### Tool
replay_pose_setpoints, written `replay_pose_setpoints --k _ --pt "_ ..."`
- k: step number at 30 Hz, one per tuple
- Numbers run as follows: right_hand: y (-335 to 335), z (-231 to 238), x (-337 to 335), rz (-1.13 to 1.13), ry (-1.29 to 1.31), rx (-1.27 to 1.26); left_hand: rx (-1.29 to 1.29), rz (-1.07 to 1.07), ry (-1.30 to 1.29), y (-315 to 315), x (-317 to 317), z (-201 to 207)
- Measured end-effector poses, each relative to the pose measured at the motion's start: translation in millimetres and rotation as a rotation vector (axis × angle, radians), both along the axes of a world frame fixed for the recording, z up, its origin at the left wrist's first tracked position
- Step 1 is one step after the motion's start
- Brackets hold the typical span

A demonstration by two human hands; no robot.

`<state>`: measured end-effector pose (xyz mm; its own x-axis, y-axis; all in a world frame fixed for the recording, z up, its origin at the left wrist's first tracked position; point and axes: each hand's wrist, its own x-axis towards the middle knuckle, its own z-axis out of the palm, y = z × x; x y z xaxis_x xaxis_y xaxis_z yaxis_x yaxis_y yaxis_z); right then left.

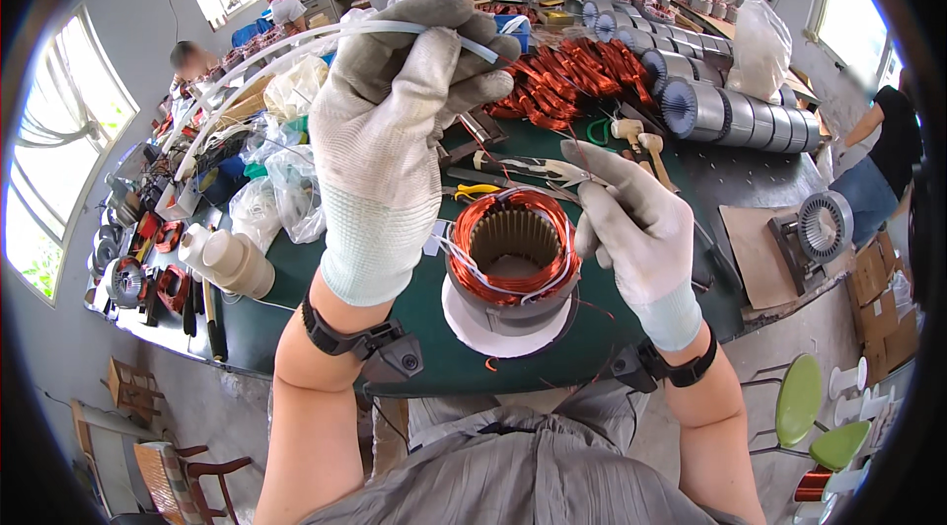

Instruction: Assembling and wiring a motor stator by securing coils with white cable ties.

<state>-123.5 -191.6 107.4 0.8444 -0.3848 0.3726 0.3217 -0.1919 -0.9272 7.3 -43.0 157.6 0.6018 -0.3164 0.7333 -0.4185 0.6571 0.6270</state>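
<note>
My left hand (395,120), in a white and grey work glove, is raised and closed on a length of translucent white tubing (380,28). Its cut end sticks out past the fingers, and the rest arcs away to the left. Lower and to the right, my gloved right hand (636,229) pinches what looks like a thin copper wire (569,135) at its fingertips. Between and below both hands stands a motor stator (513,313) with a ring of copper windings (547,283), laced with white cord. It rests on a white round base (464,323).
Behind the stator lie pliers (533,166), yellow-handled cutters (476,189), mallets (651,145) and a pile of copper coils (582,76). Metal stator cores (740,115) line the right. Plastic bags (294,185) and a beige container (232,262) stand left. Other people work farther back.
</note>
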Motion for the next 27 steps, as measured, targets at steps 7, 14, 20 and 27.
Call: replay_pose_setpoints --k 7,14,20,27 --pt "0.6 -3.0 2.3 -0.030 -0.018 0.006 0.005 0.025 -0.034 -0.5 -0.9 0.0" --pt "0.6 -3.2 3.0 -0.014 -0.023 0.032 -0.015 0.022 -0.047 -2.8 -0.9 -2.0" --pt "1.1 1.5 -3.1 0.022 0.040 -0.049 0.113 0.024 -0.041 -1.1 -4.4 -3.4" --pt "-9.0 -3.1 4.6 0.049 0.070 -0.158 0.573 0.003 -0.087 -9.1 -7.6 -7.2"
